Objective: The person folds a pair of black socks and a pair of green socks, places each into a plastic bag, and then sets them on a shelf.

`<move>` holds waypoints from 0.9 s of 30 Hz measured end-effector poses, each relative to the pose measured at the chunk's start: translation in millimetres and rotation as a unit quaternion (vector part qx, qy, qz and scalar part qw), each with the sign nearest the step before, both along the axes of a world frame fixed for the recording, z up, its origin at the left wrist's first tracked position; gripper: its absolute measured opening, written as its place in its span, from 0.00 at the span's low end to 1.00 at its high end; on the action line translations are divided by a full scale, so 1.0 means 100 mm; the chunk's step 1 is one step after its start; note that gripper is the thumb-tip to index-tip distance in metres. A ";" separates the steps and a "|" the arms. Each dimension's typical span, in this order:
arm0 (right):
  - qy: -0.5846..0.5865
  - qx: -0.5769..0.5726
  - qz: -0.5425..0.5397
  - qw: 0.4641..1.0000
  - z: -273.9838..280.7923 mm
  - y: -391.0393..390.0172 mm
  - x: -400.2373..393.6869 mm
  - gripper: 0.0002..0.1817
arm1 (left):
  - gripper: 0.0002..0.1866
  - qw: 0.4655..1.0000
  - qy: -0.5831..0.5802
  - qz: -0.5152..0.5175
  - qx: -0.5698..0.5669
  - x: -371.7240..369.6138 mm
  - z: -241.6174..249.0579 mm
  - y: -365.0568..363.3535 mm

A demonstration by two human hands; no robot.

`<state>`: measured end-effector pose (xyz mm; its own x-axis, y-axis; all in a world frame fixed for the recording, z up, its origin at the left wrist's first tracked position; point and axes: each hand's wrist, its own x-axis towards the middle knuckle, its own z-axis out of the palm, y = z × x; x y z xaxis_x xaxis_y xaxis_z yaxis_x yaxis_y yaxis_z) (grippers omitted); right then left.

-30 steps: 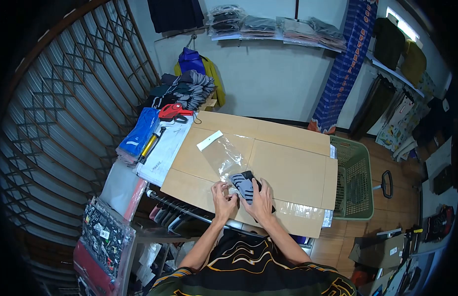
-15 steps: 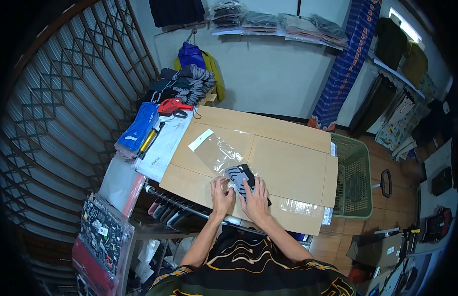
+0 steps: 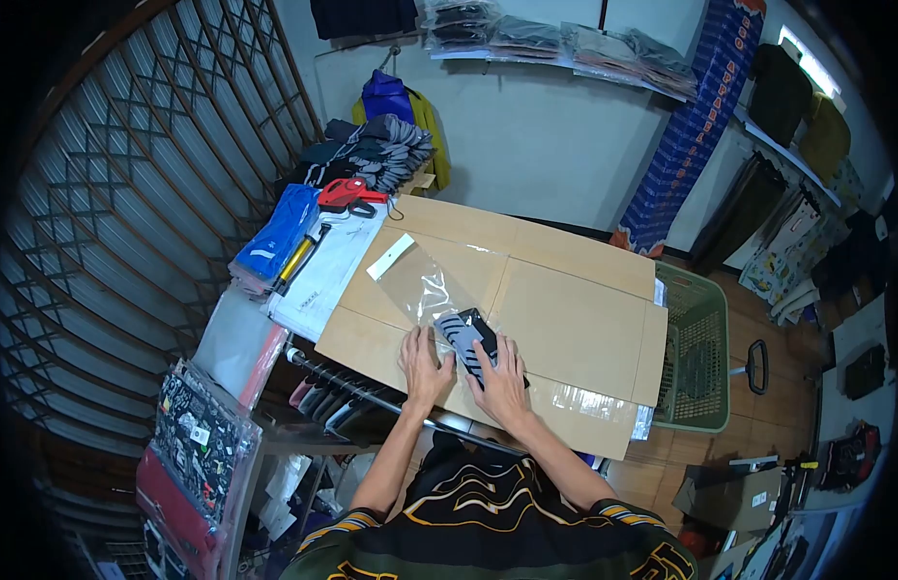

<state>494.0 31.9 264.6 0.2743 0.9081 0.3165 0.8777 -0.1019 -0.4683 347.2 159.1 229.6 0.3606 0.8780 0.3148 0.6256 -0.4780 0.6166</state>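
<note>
A pair of grey-and-black striped socks (image 3: 461, 338), folded flat, lies at the mouth of a clear plastic bag (image 3: 415, 280) with a white header strip. My right hand (image 3: 502, 382) grips the socks from the near right side, thumb on top of the stripes and fingers along the black edge. To the left, my left hand (image 3: 425, 372) rests by the bag's near end, fingers stretched forward and thumb pointing at the socks. Both hands are over a cardboard-covered table (image 3: 575, 319).
At the table's left stand a blue packet (image 3: 280, 232), a red tag gun (image 3: 347, 196) and a yellow-and-black cutter (image 3: 299, 261). Folded clothes (image 3: 376, 155) are piled behind them. A green plastic basket (image 3: 700, 348) stands off the right edge. Garments hang below the near edge.
My left hand has loosened from curled fingers to stretched ones and shifted slightly left. The right hand keeps hold of the socks. The whole view has tilted a little.
</note>
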 end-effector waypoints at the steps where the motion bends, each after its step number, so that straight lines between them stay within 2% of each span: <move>1: -0.002 -0.004 0.002 1.000 0.00 -0.01 0.00 0.42 | 0.43 1.000 0.013 0.004 0.000 0.03 0.02 -0.02; 11: -0.016 0.000 0.020 1.000 -0.09 0.18 0.05 0.39 | 0.51 0.997 0.072 -0.004 -0.019 0.04 0.02 0.04; 19: 0.013 0.009 0.047 0.999 -0.09 0.30 0.11 0.38 | 0.51 0.993 0.077 -0.076 -0.046 -0.07 0.06 0.28; 27: -0.022 -0.043 0.047 0.998 0.07 -0.12 0.21 0.38 | 0.56 0.974 0.135 -0.172 -0.056 -0.17 0.22 0.58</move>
